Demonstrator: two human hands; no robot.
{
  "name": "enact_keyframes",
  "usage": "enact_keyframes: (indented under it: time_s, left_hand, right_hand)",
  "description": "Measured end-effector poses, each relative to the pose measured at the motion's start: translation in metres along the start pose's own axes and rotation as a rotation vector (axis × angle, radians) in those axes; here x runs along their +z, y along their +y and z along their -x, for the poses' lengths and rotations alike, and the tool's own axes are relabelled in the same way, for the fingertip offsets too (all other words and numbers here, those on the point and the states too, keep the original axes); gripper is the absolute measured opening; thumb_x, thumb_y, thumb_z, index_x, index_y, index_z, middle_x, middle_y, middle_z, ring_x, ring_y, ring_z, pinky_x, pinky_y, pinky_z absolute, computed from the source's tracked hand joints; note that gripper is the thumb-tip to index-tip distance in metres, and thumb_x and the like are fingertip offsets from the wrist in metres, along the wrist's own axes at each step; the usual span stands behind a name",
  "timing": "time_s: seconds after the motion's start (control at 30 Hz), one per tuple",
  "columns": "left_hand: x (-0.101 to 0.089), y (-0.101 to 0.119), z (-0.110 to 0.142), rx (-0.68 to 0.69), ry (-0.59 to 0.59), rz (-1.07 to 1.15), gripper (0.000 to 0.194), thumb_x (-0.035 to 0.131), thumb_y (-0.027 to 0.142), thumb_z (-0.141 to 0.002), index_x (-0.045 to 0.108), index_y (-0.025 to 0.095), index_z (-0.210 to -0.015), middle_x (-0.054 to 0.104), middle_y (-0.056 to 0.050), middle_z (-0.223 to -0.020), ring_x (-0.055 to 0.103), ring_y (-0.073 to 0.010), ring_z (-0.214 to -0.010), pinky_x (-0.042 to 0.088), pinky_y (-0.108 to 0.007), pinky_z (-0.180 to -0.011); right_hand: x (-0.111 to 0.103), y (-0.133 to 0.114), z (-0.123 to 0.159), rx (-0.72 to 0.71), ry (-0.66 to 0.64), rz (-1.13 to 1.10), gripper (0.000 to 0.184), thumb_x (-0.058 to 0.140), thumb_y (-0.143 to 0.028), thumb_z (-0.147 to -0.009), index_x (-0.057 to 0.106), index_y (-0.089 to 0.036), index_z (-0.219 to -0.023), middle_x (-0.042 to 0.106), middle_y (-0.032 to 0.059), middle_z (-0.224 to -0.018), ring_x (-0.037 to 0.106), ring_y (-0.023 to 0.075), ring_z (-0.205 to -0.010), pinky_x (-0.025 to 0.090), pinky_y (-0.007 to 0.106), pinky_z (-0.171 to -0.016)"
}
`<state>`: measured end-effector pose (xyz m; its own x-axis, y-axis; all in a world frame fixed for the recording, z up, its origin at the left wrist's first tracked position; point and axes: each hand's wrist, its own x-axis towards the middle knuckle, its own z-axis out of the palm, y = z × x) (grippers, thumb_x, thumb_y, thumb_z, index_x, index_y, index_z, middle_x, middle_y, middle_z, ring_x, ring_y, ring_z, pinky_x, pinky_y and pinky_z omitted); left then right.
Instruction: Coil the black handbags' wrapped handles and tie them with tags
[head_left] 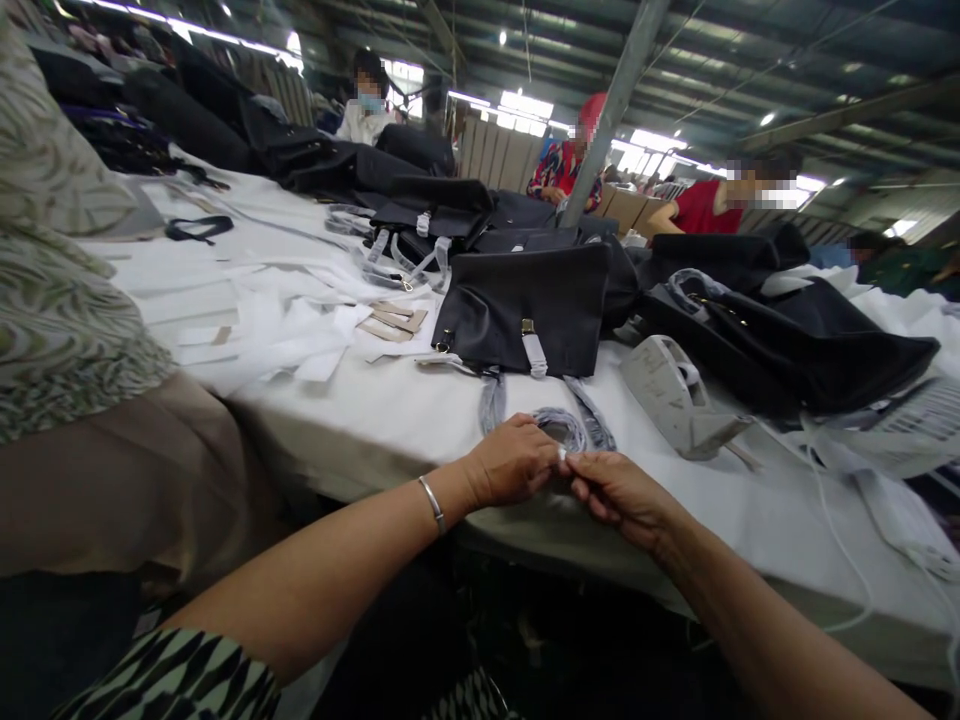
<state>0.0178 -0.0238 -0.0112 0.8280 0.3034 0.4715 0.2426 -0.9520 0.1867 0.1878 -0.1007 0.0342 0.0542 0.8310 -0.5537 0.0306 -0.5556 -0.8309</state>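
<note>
At the table's front edge, my left hand [517, 460] is closed against a coiled strap in clear plastic wrap [562, 422]. The fingers hide part of the coil. My right hand [619, 490] meets it from the right, thumb and forefinger pinching a small white piece [562, 455] whose kind is too small to make out. Just behind my hands lies a black bag [525, 290] with a gold-coloured clasp [528, 326] and a white wrapped tab [535, 355]. Plastic-wrapped handles [592, 410] hang from the bag toward me.
A grey tape dispenser [664, 390] stands right of the bag, with a white cord [832, 530] beyond it. White sheets [292, 320] and brown card pieces [394, 320] lie to the left. More black bags [795, 340] are piled behind. A person in patterned clothing [67, 250] stands close at left.
</note>
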Motion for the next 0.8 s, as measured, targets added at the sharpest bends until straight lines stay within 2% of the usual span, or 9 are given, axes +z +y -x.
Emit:
enact_keyframes:
  time_s: [0.17,0.3,0.4,0.47,0.6,0.8]
  left_hand:
    - [-0.005,0.004,0.0,-0.045,-0.021,0.012,0.013,0.053,0.021,-0.086,0.058,0.015,-0.096,0.068,-0.007,-0.09,0.064,-0.0206,-0.09,0.029,-0.044,-0.107]
    - [-0.006,0.005,0.0,-0.086,0.023,0.035,0.025,0.055,0.024,-0.086,0.052,0.013,-0.107,0.067,-0.008,-0.096,0.064,-0.0206,-0.09,0.026,-0.044,-0.109]
    - [-0.005,0.004,0.0,-0.096,0.066,0.015,0.03,0.058,0.026,-0.084,0.051,0.014,-0.111,0.066,-0.008,-0.103,0.06,-0.0229,-0.099,0.021,-0.048,-0.111]
    - [-0.004,0.004,0.0,-0.099,0.083,-0.006,0.029,0.06,0.028,-0.083,0.051,0.016,-0.109,0.065,-0.008,-0.103,0.058,-0.0239,-0.104,0.022,-0.048,-0.111]
    - [-0.002,0.004,0.0,-0.127,0.08,0.02,0.024,0.06,0.028,-0.083,0.05,0.017,-0.102,0.066,-0.006,-0.096,0.062,-0.0222,-0.094,0.025,-0.047,-0.11]
    - [0.001,0.002,0.0,-0.146,0.13,0.111,0.04,0.063,0.026,-0.081,0.045,0.016,-0.115,0.071,-0.006,-0.097,0.062,-0.0239,-0.104,0.023,-0.047,-0.11]
  right_hand:
    - [0.006,-0.009,0.001,0.054,0.051,0.058,0.022,0.053,-0.029,-0.088,0.061,-0.013,-0.075,0.052,-0.0033,-0.045,0.036,0.0029,-0.028,0.016,0.012,-0.027]
    - [0.007,-0.009,0.001,0.072,0.068,0.058,0.024,0.05,-0.027,-0.09,0.062,-0.012,-0.075,0.053,-0.0024,-0.045,0.037,0.0031,-0.027,0.016,0.013,-0.027]
    - [0.007,-0.008,0.001,0.054,0.081,0.064,0.024,0.049,-0.026,-0.09,0.062,-0.012,-0.075,0.054,-0.0023,-0.045,0.038,0.0034,-0.027,0.016,0.013,-0.026]
    - [0.007,-0.007,0.001,0.034,0.089,0.076,0.023,0.05,-0.027,-0.088,0.062,-0.013,-0.074,0.054,-0.0025,-0.045,0.038,0.0036,-0.027,0.016,0.013,-0.026]
    - [0.009,-0.004,-0.001,0.002,0.105,0.094,0.021,0.055,-0.029,-0.085,0.062,-0.014,-0.072,0.054,-0.0032,-0.044,0.038,0.0035,-0.027,0.017,0.014,-0.026]
    - [0.014,0.0,0.0,-0.011,0.176,0.107,0.021,0.056,-0.03,-0.084,0.062,-0.014,-0.072,0.053,-0.0033,-0.043,0.037,0.0038,-0.027,0.015,0.015,-0.027]
